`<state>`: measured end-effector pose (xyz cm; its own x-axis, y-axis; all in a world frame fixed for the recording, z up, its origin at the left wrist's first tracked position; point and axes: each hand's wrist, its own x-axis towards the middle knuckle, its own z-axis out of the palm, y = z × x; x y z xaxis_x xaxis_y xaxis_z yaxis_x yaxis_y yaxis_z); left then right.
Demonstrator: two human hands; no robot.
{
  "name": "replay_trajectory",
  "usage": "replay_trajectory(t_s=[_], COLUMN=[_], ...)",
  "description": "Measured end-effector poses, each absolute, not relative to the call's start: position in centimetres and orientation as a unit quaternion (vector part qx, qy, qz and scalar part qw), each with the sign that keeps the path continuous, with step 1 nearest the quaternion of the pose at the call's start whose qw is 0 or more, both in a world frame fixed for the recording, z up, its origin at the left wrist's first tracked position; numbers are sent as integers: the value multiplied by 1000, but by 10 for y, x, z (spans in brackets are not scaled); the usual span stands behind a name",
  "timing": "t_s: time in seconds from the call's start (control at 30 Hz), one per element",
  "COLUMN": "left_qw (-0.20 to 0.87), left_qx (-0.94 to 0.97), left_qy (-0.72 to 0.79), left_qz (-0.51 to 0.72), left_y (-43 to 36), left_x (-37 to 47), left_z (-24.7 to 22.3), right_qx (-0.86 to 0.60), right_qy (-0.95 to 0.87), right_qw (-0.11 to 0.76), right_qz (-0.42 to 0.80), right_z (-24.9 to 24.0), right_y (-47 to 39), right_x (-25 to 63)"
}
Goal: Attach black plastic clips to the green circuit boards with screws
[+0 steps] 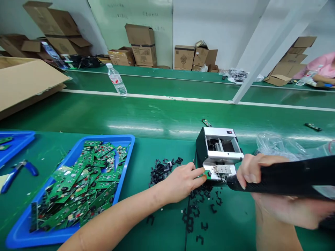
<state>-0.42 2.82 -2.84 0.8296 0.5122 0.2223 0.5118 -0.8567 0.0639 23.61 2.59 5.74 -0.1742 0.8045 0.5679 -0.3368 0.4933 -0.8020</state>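
Where the machine (223, 156) stands, black pieces (160, 171) crowd close.

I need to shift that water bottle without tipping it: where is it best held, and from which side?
Probably around the middle of the water bottle, coming from the near side: it stands with its body exposed below the narrower neck and cap, and nothing blocks its front, while the cardboard box lies to its left.

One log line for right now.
left hand: fingertips at small board on machine | right hand: gripping black object | blue tray: boards
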Motion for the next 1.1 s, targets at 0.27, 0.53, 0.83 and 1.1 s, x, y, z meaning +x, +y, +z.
replay_trajectory(t_s=[0.27,0.53,0.83,1.1], left_qw=[-10,-4,7,14], left_qx=[955,957,955,953], left_qy=[271,269,273,278], left_qz=[121,112,115,118], left_y=[28,29,28,28], left_x=[-3,-2,-1,-2], left_z=[-29,-29,-27,-27], right_qx=[-209,-211,-194,-159], right_qy=[-589,-572,-574,-580], right_qw=[628,635,618,603], right_qz=[464,474,501,524], right_z=[89,76,66,61], right_y=[41,55,58,60], right_x=[206,191,187,180])
